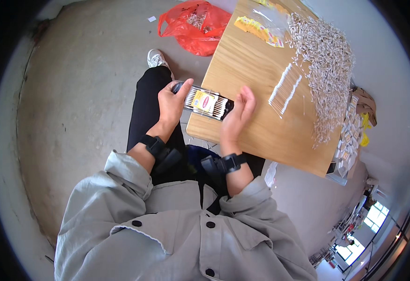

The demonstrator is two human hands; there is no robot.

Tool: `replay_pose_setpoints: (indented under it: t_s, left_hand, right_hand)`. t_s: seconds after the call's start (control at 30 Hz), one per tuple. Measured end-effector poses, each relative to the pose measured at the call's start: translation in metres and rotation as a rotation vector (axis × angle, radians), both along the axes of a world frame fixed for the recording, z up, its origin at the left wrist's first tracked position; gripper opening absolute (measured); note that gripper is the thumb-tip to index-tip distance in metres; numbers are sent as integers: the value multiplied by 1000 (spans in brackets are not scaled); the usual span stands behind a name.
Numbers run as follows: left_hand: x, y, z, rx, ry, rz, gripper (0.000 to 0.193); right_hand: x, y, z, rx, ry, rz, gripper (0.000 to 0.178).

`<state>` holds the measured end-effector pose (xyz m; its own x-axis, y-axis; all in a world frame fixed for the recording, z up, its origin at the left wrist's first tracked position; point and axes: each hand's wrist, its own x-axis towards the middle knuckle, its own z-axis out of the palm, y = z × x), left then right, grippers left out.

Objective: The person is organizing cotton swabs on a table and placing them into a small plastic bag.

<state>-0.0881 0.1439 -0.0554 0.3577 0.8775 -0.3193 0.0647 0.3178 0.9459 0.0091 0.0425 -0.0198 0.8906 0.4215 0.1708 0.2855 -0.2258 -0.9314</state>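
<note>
A clear, flat box of cotton swabs (193, 98) with black ends is held up over the near left edge of the table. Through its lid show a yellow label card and rows of white swab tips. My left hand (169, 107) grips the left end, thumb on top. At the right end my right hand (236, 114) closes on the black part, its fingers curled; some of them are hidden. To the right on the wooden table (261, 136) lies a neat slanted row of cotton swabs (284, 91), with one single swab beside it.
A big heap of loose cotton swabs (324, 70) covers the table's right side. Yellow cards (258, 30) and clear plastic lie at the far end. An open red plastic bag (195, 44) with swabs inside sits on the floor. Small white packs (347, 140) are stacked beyond the right edge.
</note>
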Motion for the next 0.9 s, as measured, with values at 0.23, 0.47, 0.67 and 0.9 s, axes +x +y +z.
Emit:
replay_pose_setpoints:
  t_s: [0.23, 0.47, 0.67, 0.9]
  left_hand:
    - [2, -1, 9, -7, 18, -9, 31]
    - [4, -3, 5, 16, 46, 23, 32]
    - [-1, 6, 4, -111, 29, -2, 35]
    - [-10, 5, 42, 642, 467, -58, 46]
  right_hand:
    - [-20, 8, -7, 333, 366, -28, 47]
    - [-31, 19, -8, 230, 294, 62, 55]
    - [-12, 2, -1, 385, 448, 68, 36]
    - [73, -116, -2, 165, 454, -75, 23]
